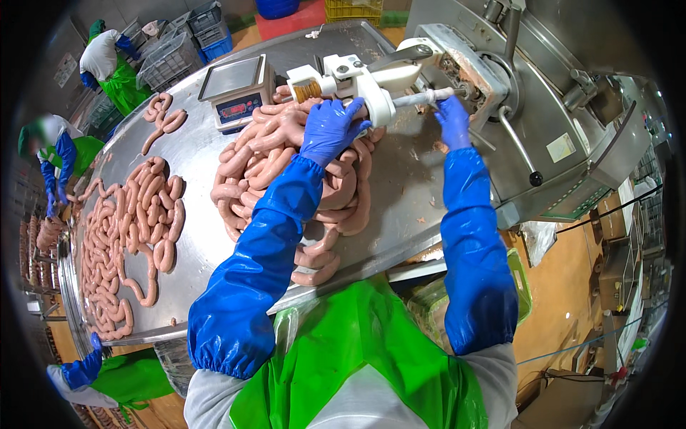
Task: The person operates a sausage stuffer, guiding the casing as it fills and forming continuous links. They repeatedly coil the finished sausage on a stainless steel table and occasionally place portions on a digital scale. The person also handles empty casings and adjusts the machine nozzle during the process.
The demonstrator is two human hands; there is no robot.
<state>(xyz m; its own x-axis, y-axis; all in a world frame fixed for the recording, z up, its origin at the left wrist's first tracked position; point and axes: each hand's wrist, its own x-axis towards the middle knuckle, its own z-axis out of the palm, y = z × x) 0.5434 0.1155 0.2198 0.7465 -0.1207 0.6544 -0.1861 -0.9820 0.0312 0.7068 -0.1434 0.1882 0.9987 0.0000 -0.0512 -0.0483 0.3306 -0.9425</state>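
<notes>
My left hand (332, 130), in a purple-blue glove, lies with thumb and fingers apart on the sausages just beside a white holder (379, 100) of the filling machine. Beneath it a large heap of linked pale-pink sausages (275, 154) spreads over the steel table. My right hand (453, 120), gloved the same, is at the machine end of the metal filling tube (411, 99). Its fingers are bent against the whitish sausage casing (434, 95) gathered there; their tips are partly hidden. The steel filling machine (475, 71) stands beyond it, with a black-knobbed lever (525, 154).
A scale (236, 82) stands behind the heap. More linked sausages (136, 222) cover the table's left part. Three co-workers in green aprons are on the left: one at the back (111, 61), one at the table's edge (68, 154), one nearer (118, 379). Grey crates (168, 68) are stacked behind.
</notes>
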